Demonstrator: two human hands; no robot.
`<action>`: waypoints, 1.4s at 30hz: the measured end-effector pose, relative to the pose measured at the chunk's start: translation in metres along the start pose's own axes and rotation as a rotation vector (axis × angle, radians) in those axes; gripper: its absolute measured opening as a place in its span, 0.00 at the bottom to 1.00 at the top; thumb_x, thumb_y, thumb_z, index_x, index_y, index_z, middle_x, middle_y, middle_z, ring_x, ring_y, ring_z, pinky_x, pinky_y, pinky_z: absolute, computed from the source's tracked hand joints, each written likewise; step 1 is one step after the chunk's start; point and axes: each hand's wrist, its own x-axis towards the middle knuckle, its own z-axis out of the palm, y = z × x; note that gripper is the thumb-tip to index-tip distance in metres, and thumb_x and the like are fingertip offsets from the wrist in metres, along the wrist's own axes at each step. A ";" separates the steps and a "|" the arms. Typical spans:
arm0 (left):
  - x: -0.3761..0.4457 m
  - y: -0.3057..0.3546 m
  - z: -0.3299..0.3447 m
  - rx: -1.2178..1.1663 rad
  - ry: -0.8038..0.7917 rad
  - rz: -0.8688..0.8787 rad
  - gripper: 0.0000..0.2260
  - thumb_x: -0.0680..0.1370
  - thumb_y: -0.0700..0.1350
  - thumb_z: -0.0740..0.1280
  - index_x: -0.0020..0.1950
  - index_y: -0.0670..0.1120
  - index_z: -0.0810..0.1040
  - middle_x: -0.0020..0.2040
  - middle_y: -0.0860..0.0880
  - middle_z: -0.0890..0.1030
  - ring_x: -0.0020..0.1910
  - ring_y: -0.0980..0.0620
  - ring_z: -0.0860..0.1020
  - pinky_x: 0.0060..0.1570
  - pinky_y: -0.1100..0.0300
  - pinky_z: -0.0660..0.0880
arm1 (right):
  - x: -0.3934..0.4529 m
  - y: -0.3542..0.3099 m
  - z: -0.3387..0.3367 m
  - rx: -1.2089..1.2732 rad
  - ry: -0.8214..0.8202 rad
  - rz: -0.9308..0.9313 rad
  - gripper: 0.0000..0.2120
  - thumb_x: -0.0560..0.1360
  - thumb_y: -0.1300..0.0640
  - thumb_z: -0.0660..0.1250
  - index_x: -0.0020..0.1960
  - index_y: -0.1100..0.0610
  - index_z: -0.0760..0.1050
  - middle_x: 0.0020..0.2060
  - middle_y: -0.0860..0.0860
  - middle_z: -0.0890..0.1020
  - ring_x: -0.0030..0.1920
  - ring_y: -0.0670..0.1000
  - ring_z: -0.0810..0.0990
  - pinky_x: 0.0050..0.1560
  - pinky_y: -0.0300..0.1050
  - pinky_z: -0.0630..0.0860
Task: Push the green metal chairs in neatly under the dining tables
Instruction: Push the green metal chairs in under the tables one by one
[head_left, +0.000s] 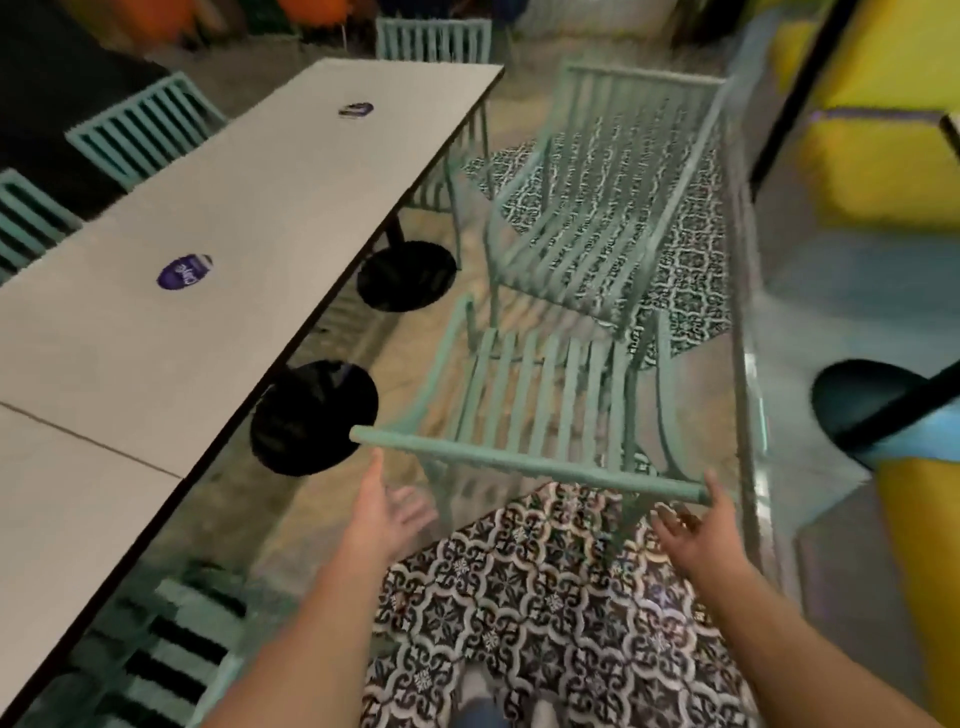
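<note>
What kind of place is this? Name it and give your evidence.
Probably a cafe or casual restaurant: a long white table on black round bases, matching green slatted chairs along it, and patterned floor tiles.

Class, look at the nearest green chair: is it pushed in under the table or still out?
Out. The nearest chair stands wholly clear of the table edge, seat uncovered.

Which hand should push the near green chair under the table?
Probably the right hand. It sits at the end of the near chair's top rail farthest from the table, so it could shove the chair toward it. The left hand is below the table-side end.
</note>
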 end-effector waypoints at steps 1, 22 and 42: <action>0.014 0.004 0.006 -0.025 0.011 -0.008 0.35 0.78 0.63 0.61 0.77 0.44 0.56 0.54 0.39 0.73 0.50 0.43 0.77 0.48 0.44 0.73 | 0.007 -0.007 -0.002 0.032 0.033 -0.008 0.20 0.77 0.44 0.65 0.64 0.53 0.69 0.64 0.57 0.71 0.55 0.56 0.75 0.67 0.55 0.70; 0.110 0.065 0.045 -0.093 0.136 -0.097 0.08 0.79 0.40 0.55 0.43 0.45 0.71 0.34 0.46 0.73 0.33 0.51 0.74 0.22 0.61 0.76 | 0.071 -0.017 0.042 0.239 0.370 -0.049 0.07 0.70 0.66 0.58 0.44 0.56 0.67 0.54 0.56 0.78 0.50 0.57 0.80 0.52 0.57 0.79; 0.059 0.025 0.093 -0.443 0.499 -0.034 0.11 0.82 0.42 0.55 0.40 0.43 0.68 0.41 0.43 0.72 0.43 0.46 0.74 0.62 0.53 0.72 | 0.124 -0.117 0.132 -0.090 0.075 0.195 0.06 0.78 0.62 0.55 0.45 0.61 0.68 0.41 0.57 0.73 0.38 0.56 0.73 0.50 0.52 0.71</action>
